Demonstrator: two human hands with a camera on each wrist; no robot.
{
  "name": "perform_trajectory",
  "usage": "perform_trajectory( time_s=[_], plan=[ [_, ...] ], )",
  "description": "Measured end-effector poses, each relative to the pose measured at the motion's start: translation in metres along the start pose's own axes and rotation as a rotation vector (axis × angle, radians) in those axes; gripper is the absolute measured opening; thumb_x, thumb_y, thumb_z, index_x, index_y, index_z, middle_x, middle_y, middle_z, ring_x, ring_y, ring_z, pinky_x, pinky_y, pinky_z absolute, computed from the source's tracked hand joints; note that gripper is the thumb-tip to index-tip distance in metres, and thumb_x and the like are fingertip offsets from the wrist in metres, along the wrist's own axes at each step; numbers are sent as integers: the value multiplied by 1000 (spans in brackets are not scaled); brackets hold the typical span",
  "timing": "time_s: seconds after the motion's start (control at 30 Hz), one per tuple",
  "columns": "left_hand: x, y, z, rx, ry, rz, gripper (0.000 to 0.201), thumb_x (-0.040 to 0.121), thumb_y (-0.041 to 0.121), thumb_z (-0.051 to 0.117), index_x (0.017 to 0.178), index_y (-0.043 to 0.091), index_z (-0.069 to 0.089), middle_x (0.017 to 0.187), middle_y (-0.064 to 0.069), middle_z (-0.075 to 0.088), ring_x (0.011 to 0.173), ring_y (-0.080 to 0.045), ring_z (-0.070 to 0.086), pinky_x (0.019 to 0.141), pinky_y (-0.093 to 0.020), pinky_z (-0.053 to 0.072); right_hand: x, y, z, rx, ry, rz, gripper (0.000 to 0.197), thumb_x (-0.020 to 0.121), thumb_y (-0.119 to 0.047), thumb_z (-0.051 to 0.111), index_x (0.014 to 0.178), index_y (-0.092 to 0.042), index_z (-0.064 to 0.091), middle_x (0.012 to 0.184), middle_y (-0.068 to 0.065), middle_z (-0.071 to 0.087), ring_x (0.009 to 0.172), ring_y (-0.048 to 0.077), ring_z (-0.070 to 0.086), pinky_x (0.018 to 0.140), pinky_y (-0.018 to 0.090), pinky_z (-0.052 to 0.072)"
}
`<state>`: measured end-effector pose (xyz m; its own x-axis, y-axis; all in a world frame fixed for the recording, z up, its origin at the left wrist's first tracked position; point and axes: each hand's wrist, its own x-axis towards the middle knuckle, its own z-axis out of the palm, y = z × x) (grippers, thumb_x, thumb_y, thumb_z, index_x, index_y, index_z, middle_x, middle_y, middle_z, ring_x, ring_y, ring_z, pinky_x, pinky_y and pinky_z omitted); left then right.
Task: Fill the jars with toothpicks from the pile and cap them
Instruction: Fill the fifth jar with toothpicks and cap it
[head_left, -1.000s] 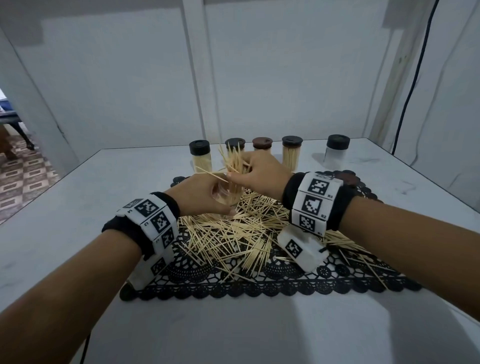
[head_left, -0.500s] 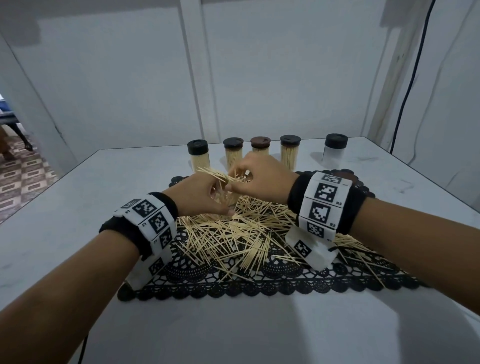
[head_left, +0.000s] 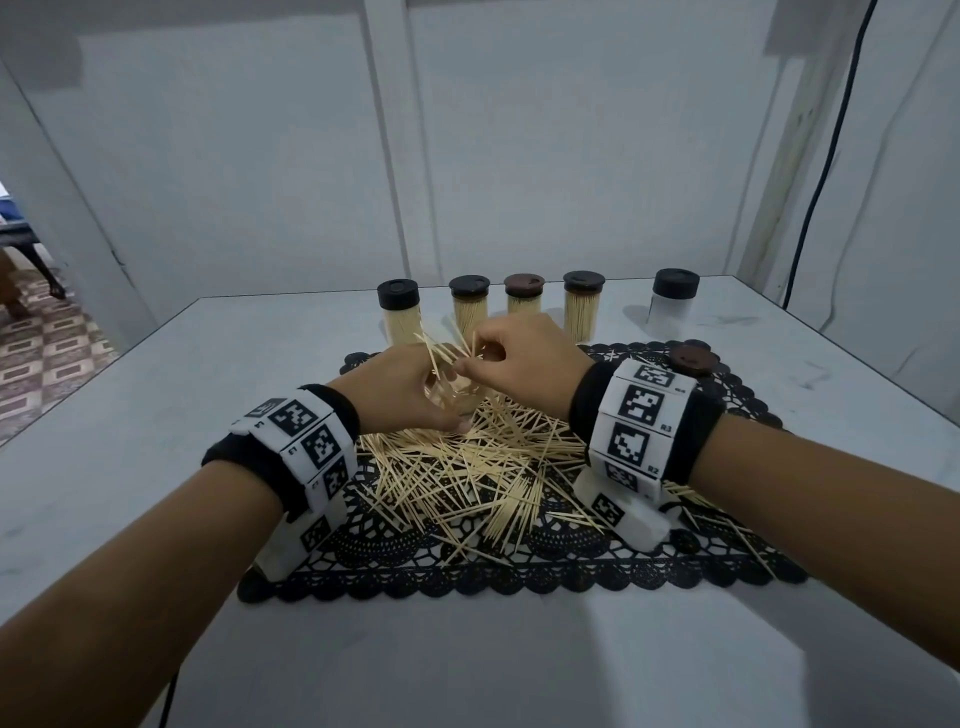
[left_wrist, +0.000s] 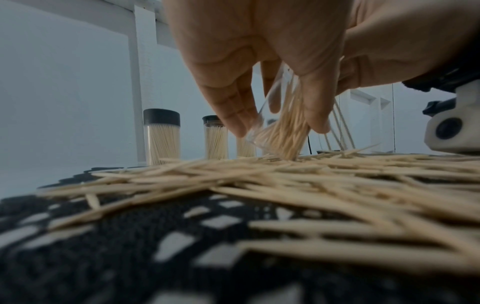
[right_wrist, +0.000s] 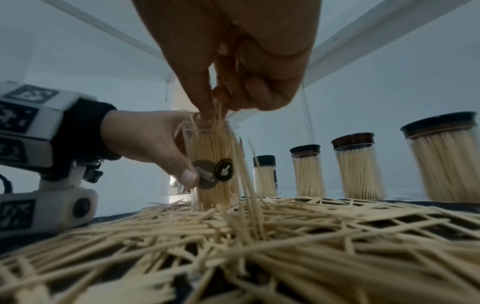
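Note:
My left hand grips a clear open jar that stands tilted on the toothpick pile. The jar is nearly full of toothpicks. My right hand is right above its mouth and pinches a small bunch of toothpicks whose lower ends reach into the jar. Some toothpicks stick out sideways between the two hands. In the head view the jar is mostly hidden behind my hands.
Several filled, capped jars stand in a row behind the black lace mat. An empty capped jar stands apart at the back right. A loose brown cap lies on the mat's right side. Grey table all around.
My right hand has stayed over the jar mouth and lowered its bunch; the toothpicks that stood fanned above the hands now lean left. The left hand has kept hold of the jar.

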<state>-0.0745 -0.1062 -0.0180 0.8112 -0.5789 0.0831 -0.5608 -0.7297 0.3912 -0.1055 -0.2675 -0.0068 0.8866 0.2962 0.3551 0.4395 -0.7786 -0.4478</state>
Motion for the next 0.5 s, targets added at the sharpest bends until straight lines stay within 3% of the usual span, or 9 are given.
perform_trajectory(
  time_s=[0.1,0.23,0.37,0.5],
  plan=[
    [0,0,0,15,-2,-21,40,71,35,79,101,25,55,94,9,60,85,-7,55,68,-7,37,-1,1,-2,129,61,10,34,85,-25,65,58,-26,46,56,-13,40,50,0,36,53,9,33],
    [2,-2,1,16,-20,-12,41,71,36,79,102,16,62,94,-2,68,87,-17,61,70,-21,44,-1,0,0,166,16,9,17,82,-25,69,73,-15,59,59,-11,45,53,0,39,52,9,34],
    [2,-3,1,-7,-10,12,44,72,33,79,109,19,61,98,0,66,90,-15,60,68,-10,39,-1,1,4,220,28,-1,18,79,-20,71,94,-11,65,67,-8,54,59,-2,47,58,6,39],
    [1,-3,1,-29,15,16,50,70,31,80,114,19,58,102,4,62,94,-11,57,75,-10,38,-2,2,5,227,92,-22,9,83,-12,66,91,-8,68,78,-2,63,65,-2,51,64,6,41]
  ],
)
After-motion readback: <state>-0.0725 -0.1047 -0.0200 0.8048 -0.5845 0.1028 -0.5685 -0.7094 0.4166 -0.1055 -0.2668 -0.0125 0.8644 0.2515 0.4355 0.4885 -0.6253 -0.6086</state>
